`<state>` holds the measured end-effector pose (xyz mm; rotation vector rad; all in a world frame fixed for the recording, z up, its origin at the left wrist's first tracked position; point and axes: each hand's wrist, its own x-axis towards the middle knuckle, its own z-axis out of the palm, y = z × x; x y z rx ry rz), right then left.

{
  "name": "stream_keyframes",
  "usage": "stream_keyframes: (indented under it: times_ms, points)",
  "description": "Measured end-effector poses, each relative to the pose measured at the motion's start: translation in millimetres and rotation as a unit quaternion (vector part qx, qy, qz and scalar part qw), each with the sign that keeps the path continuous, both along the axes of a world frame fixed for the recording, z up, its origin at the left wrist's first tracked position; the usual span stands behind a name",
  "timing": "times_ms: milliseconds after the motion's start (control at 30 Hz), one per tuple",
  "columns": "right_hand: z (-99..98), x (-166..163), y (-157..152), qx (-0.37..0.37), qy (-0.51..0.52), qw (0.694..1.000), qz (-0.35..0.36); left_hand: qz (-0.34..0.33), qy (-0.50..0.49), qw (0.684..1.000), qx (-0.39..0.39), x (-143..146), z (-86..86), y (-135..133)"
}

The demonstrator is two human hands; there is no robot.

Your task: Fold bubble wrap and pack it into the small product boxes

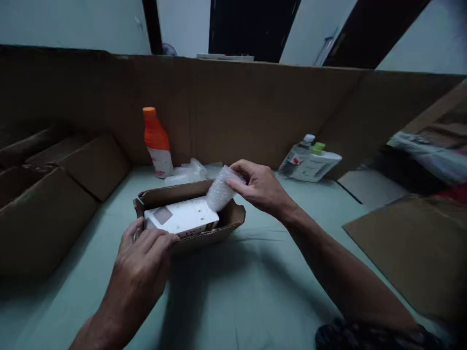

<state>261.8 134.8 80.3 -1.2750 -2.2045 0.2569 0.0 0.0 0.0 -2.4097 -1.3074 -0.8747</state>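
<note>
A small open cardboard box (204, 239) stands on the pale green table, with a white box (182, 216) lying inside it. My left hand (144, 257) grips the near left rim of the cardboard box, its fingers bent over the edge. Between the thumb and fingers of my right hand (259, 187) is a folded piece of bubble wrap (221, 189). Its lower end reaches into the cardboard box at the right end of the white box. The bottom of the cardboard box is hidden.
Behind the box stand an orange bottle (157, 143) and more bubble wrap (189, 172). A clear bottle (297, 155) and a white container with a green cap (316, 165) lean at back right. Larger cartons (47, 218) sit left; flat cardboard (404, 248) lies right. A cardboard wall (237, 107) closes the back.
</note>
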Motion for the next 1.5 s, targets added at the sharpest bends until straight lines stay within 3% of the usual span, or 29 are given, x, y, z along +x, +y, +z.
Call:
stream_keyframes:
  times_ms: [100, 233, 533, 800, 867, 967, 1100, 1200, 1333, 1400, 1500]
  points:
    - [11.7, -5, -9, 0.033, -0.114, 0.989, -0.086, 0.013, -0.005, 1.0, 0.006, 7, -0.2, -5]
    - [19.4, -13, -15, 0.027, -0.249, 0.959, -0.135, 0.036, -0.039, 0.999, 0.01, 15, 0.7, -7]
    - [2.4, -47, -19, -0.045, -0.41, 0.909, -0.059, 0.046, -0.062, 0.997, 0.013, 16, -1.7, -3]
    - [-2.0, -51, -11, -0.067, -0.397, 0.915, -0.009, 0.052, -0.047, 0.998, 0.009, 16, -0.1, 0]
    - [1.4, -39, -17, -0.053, -0.337, 0.94, -0.024, 0.037, -0.055, 0.998, 0.006, 16, 2.2, -3]
    - [-0.3, -7, -33, 0.005, -0.149, 0.988, -0.049, 0.046, -0.133, 0.989, 0.036, 12, 3.3, -17]
    - [-34.9, 41, -50, 0.033, 0.082, 0.993, -0.075, 0.156, -0.292, 0.942, 0.051, -3, -18.0, -37]
    - [-81.4, 49, -50, -0.06, 0.121, 0.99, -0.033, 0.206, -0.42, 0.88, -0.086, -17, -53.6, -39]
    - [-135.5, 16, -38, -0.161, 0.14, 0.976, 0.035, 0.163, -0.573, 0.766, -0.242, -24, -89.4, -20]
    - [-146.8, -2, -32, -0.179, 0.159, 0.971, 0.03, 0.141, -0.594, 0.746, -0.266, -19, -90.3, -7]
    - [-144.8, -4, -28, -0.182, 0.165, 0.969, -0.016, 0.126, -0.597, 0.747, -0.265, 0, -77.1, 15]
